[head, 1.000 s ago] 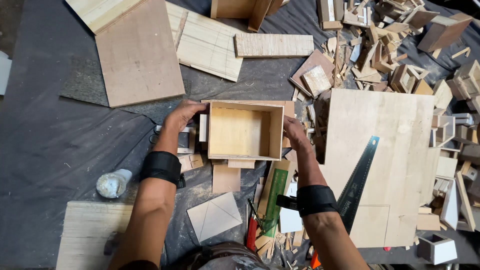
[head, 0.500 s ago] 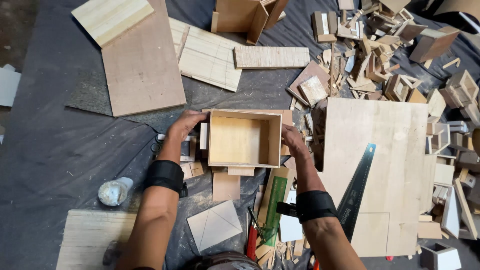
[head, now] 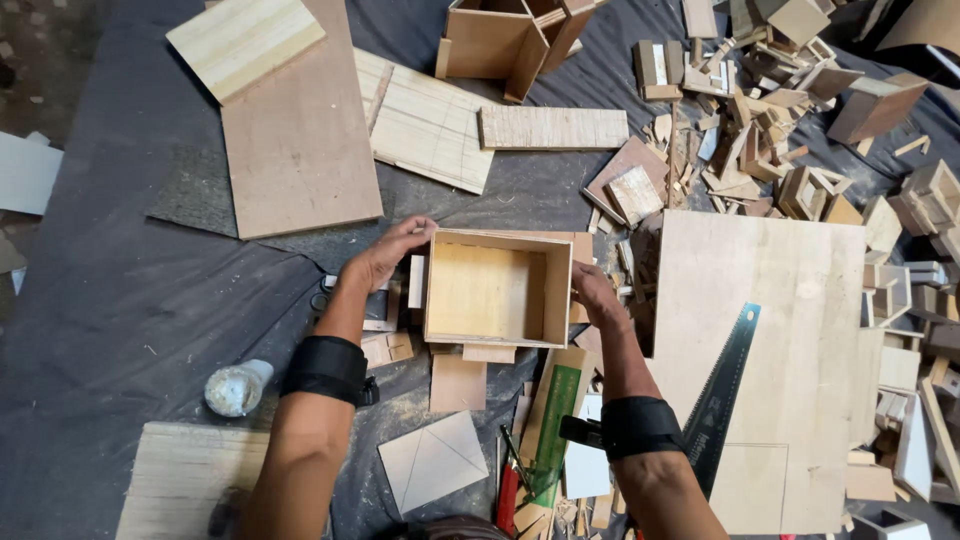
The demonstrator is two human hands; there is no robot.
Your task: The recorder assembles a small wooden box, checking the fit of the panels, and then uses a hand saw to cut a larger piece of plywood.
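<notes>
Between both hands, an open wooden box is sitting mid-scene on the dark surface. Left hand is grasping its far-left corner; right hand is pressing its right wall. Four walls and base are looking joined; a saw is lying right, scraps far right.

- A dark cloth-covered counter is carrying everything.
- A large plywood sheet is lying at the right, a dark saw blade resting on it.
- A brown board is lying at upper left.
- An open wooden box is sitting mid-counter.
- Wood offcuts are piling up at the upper right.
- A small round jar is lying at lower left.
</notes>
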